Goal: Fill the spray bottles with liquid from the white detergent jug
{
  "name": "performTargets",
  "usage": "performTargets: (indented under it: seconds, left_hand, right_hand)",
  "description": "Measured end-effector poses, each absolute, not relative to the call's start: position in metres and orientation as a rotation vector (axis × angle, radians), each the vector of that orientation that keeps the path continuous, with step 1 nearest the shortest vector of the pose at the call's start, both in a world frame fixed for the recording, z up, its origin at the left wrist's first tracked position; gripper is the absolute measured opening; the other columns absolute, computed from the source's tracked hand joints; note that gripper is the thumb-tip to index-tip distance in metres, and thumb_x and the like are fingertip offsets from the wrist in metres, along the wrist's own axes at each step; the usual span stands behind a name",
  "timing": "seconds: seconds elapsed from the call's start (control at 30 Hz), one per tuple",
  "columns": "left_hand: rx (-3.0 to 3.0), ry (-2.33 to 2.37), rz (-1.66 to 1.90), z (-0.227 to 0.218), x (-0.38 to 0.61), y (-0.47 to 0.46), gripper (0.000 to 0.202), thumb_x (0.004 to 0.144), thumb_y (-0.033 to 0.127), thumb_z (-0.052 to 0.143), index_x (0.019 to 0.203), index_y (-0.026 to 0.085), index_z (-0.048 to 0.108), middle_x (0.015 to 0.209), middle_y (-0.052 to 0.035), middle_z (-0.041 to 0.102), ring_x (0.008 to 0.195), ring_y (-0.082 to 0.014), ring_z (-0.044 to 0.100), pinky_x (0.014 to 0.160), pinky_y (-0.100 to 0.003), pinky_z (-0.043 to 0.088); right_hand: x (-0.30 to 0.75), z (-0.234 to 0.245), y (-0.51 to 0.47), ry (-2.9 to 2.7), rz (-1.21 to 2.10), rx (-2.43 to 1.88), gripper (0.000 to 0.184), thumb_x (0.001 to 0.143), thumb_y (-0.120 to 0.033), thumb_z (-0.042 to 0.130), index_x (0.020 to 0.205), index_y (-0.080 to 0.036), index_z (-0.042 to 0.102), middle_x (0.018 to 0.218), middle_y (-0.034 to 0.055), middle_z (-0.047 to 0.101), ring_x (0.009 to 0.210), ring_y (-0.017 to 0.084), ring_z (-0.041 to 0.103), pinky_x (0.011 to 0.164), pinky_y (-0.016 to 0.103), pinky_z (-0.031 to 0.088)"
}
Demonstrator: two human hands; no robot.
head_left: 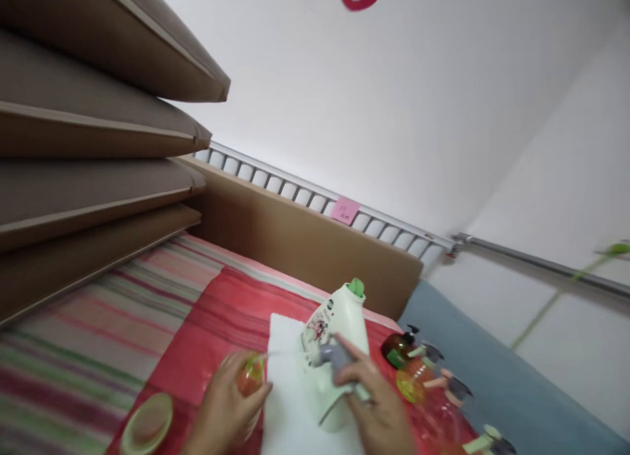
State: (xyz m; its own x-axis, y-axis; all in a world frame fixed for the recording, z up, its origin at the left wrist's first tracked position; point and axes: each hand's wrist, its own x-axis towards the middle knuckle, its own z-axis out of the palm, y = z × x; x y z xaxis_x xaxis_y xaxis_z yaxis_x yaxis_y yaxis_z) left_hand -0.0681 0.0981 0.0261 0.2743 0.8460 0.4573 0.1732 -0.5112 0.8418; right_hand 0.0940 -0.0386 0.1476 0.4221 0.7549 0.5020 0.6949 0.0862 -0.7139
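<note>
My left hand [229, 399] is wrapped around a small clear bottle [251, 375] with a yellow-tinged neck and orange tint; its lower part is hidden by my fingers. In my right hand [369, 392] is a grey pump top [336, 355], held between thumb and fingers. A thin curved tube [331, 406] shows below that hand. Behind it stands a large white jug [347, 317] with a printed label and a green mouth, tilted in view. White paper towel [283, 402] lies under and beside the jug, between my hands.
Several pump bottles, among them a brown one [396, 350], line the right side. A round pale lid or dish [147, 423] lies at lower left on the red cloth [197, 337]. Stacked beige cushions [98, 127] rise at left. A wooden board [295, 238] and radiator [275, 182] stand behind.
</note>
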Motion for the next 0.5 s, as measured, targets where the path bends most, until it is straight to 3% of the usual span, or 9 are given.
performTargets:
  seconds: [0.03, 0.13, 0.2, 0.33, 0.5]
  left_hand:
    - [1.851, 0.965, 1.293, 0.026, -0.069, 0.101, 0.022, 0.07, 0.029, 0.063, 0.088, 0.017, 0.063, 0.087, -0.0064, 0.068, 0.085, -0.0234, 0.063, 0.08, -0.038, 0.051]
    - [1.824, 1.006, 1.356, 0.028, -0.07, 0.104, 0.023, 0.069, 0.029, 0.063, 0.088, 0.017, 0.062, 0.087, -0.0064, 0.066, 0.086, -0.0237, 0.062, 0.08, -0.04, 0.051]
    - [1.835, 0.946, 1.379, 0.032, -0.07, 0.098, 0.025, 0.068, 0.026, 0.064, 0.091, 0.018, 0.062, 0.089, -0.006, 0.066, 0.088, -0.0233, 0.061, 0.082, -0.04, 0.05]
    - [1.922, 0.681, 1.359, 0.046, -0.074, 0.076, 0.034, 0.065, 0.02, 0.067, 0.099, 0.02, 0.058, 0.094, -0.0047, 0.064, 0.091, -0.0209, 0.059, 0.083, -0.035, 0.049]
    - [2.026, 0.523, 1.389, 0.056, -0.081, 0.067, 0.04, 0.063, 0.016, 0.069, 0.1, 0.02, 0.055, 0.091, -0.0044, 0.064, 0.085, -0.0202, 0.058, 0.076, -0.034, 0.05]
  right_hand:
    - [0.099, 0.154, -0.042, -1.131, 0.091, -1.62, 0.006, 0.063, -0.026, 0.064, 0.069, -0.024, 0.067, 0.118, 0.0069, 0.063, 0.111, 0.031, 0.055, 0.097, 0.047, 0.039]
    - [0.106, 0.164, -0.042, -0.721, 0.188, -1.459, 0.034, 0.061, -0.039, 0.071, 0.09, -0.025, 0.062, 0.093, 0.0056, 0.071, 0.092, 0.03, 0.065, 0.083, 0.046, 0.05]
    - [0.101, 0.16, -0.035, -0.606, 0.343, -1.307, 0.042, 0.061, -0.047, 0.072, 0.092, -0.024, 0.057, 0.084, 0.0032, 0.07, 0.079, 0.026, 0.068, 0.074, 0.042, 0.054]
    - [0.086, 0.116, -0.007, -0.538, 0.767, -1.249, 0.044, 0.063, -0.043, 0.076, 0.091, -0.018, 0.055, 0.081, 0.0039, 0.071, 0.063, 0.018, 0.066, 0.059, 0.029, 0.052]
    - [0.084, 0.035, 0.027, -0.682, 1.117, -1.383, 0.035, 0.073, -0.05, 0.065, 0.083, -0.017, 0.059, 0.067, 0.0014, 0.068, 0.063, 0.018, 0.064, 0.061, 0.028, 0.049]
